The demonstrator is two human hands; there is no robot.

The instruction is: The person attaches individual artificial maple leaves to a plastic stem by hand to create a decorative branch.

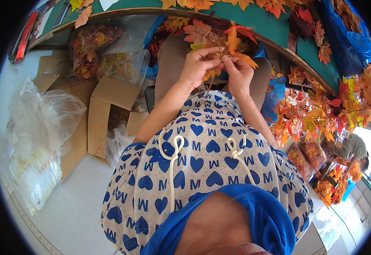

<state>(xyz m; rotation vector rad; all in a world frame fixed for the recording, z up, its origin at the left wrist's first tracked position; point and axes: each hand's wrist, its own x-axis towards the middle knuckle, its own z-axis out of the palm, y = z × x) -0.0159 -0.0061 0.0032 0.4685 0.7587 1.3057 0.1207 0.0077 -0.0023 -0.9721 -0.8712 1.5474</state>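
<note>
Over my lap, just below the table edge, both hands meet at the thin stem of an artificial maple leaf spray [233,41]. Its orange leaves stand up and hang beside my right hand, and a pinkish-red maple leaf [197,32] lies just beyond my left. My left hand [199,64] is closed, thumb and forefinger pinching the stem. Pressed close to it, my right hand [239,76] pinches the same spot from the other side. The exact joint between the fingertips is too small to make out.
A curved green table [275,27] bears loose autumn leaves. At left stand an open cardboard box [114,92], a clear plastic bag [38,144] and a bag of leaves [85,55]. Leaf garlands [309,108] hang at right, beyond which another person [350,148] bends over.
</note>
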